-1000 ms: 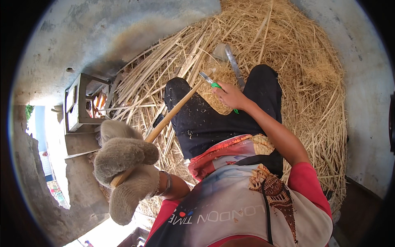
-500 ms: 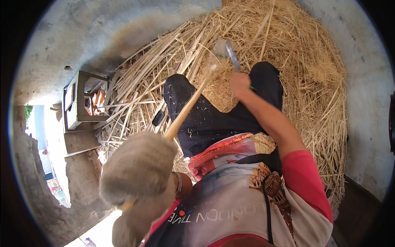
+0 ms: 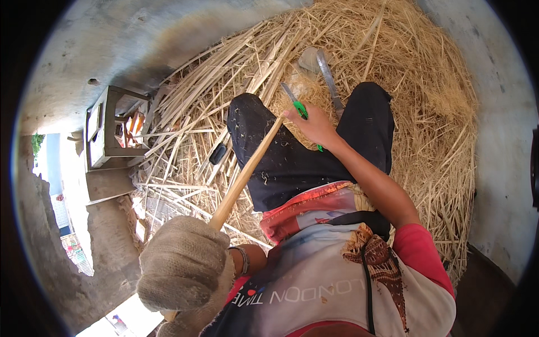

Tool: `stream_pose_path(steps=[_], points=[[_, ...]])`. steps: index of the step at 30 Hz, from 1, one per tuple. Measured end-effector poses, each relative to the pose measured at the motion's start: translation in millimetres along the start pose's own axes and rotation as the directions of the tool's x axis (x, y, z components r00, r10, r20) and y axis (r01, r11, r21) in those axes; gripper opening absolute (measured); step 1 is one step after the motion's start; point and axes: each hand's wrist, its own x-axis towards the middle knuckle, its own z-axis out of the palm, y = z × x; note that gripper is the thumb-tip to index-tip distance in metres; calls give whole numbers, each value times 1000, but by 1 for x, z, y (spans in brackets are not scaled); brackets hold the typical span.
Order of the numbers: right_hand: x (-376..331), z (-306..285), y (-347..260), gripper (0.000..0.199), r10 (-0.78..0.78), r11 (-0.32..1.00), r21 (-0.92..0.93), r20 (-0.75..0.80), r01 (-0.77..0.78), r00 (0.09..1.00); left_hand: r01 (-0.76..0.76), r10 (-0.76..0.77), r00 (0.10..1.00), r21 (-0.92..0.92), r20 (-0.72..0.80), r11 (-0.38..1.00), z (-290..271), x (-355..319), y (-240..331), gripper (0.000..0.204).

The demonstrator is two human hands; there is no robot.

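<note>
My left hand [image 3: 182, 269], in a thick grey knitted glove, grips the near end of a long pale wooden stick [image 3: 247, 171] that slants up over my lap. My bare right hand [image 3: 313, 124] meets the stick's far tip and holds a small knife with a green handle [image 3: 296, 104], its blade pointing up and left. I sit with my legs in black trousers [image 3: 303, 163], which are dusted with fine shavings.
Straw and split pale strips [image 3: 426, 95] lie piled all around me. A long metal blade [image 3: 328, 78] rests in the straw ahead. A small wooden stool [image 3: 106, 132] stands at the left on the concrete floor [image 3: 112, 50]. A dark object [image 3: 218, 153] lies beside my left knee.
My gloved left hand has closed on the stick's near end and come closer to the camera. My right hand with the knife stays at the stick's far tip.
</note>
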Motion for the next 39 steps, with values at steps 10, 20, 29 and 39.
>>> stream_pose_path(steps=[10,20,29,39], points=[[23,27,26,25,-14,963,268,80,-8,997,-81,70,993,-113,-99,990,23,9,-11,54],[56,-44,115,16,489,741,548,-46,-387,871,-35,9,984,-139,-181,990,13,-8,0,52],[-27,-47,-11,34,11,991,-136,103,3,995,-168,125,818,-24,-561,986,-11,-56,-6,42],[-124,-34,-108,19,-112,925,-301,361,230,926,-148,145,985,-24,-91,989,-5,-20,-6,30]])
